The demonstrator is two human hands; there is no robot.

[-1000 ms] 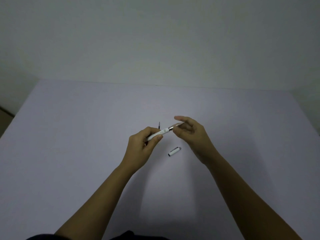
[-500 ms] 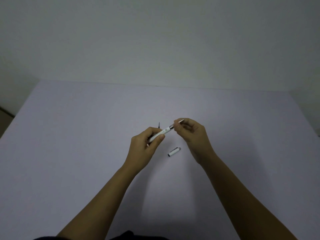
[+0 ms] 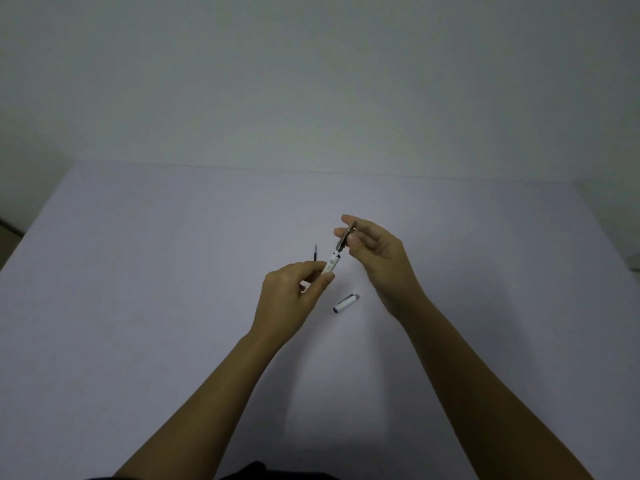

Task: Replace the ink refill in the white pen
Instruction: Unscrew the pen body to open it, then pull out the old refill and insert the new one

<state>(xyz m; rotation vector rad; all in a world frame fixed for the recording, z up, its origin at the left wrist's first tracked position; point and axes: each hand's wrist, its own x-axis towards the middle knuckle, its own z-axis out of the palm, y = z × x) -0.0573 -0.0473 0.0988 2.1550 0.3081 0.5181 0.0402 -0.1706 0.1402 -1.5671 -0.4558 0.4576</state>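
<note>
My left hand [image 3: 291, 299] grips the white pen barrel [image 3: 331, 264], which tilts up and to the right above the table. My right hand [image 3: 375, 252] pinches the pen's silver tip section [image 3: 345, 239] between thumb and fingers at the barrel's upper end. A thin dark ink refill [image 3: 315, 252] lies on the table just behind my left hand, its near end hidden by my fingers. The white pen cap [image 3: 346, 303] lies on the table between my two wrists.
The pale lavender table [image 3: 138, 306] fills the lower view, its far edge meeting a plain white wall [image 3: 311, 81]. A strip of floor shows at the far left and a small object at the right edge [image 3: 636, 261].
The pen has swung from a shallow slant to a steeper, more upright angle. My right hand has risen and moved away from me with the silver tip section. The cap and refill lie still.
</note>
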